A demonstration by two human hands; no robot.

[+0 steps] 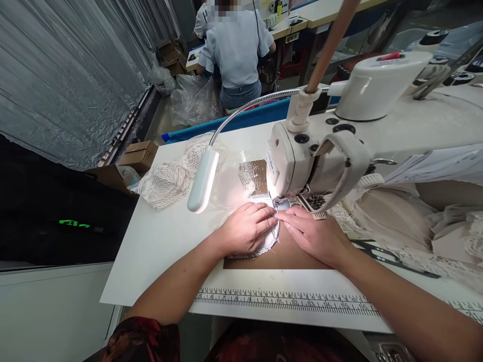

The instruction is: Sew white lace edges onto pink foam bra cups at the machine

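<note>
- At the middle of the head view, the left hand (pixel 247 229) lies palm down over a white lace-edged piece (pixel 272 240), fingers together and slightly bent; its underside is hidden, so I cannot tell whether it pinches the cloth.
- Just beside it, the right hand (pixel 315 234) has its fingers nearly straight, tips at the piece's edge by the needle area; whether they grip it I cannot tell.
- The piece lies just in front of the sewing machine (pixel 289 156), mostly covered by the left hand; glare and fingers make the needle hard to see.
- The machine's body and a pile of lace and sheer fabric (pixel 396 216) run off the right edge; both sleeves are cut off below.
- Under the hands, a brown panel (pixel 264 262) is set in the white table (pixel 162 271), with a printed ruler (pixel 287 301) along the near edge.
- Lace pieces (pixel 166 186) lie at the left, near a lit lamp (pixel 203 181).
- Beyond are a silvery curtain (pixel 75 65), a cardboard box (pixel 139 155), clear plastic (pixel 194 98) and a seated co-worker (pixel 237 50), back turned.
</note>
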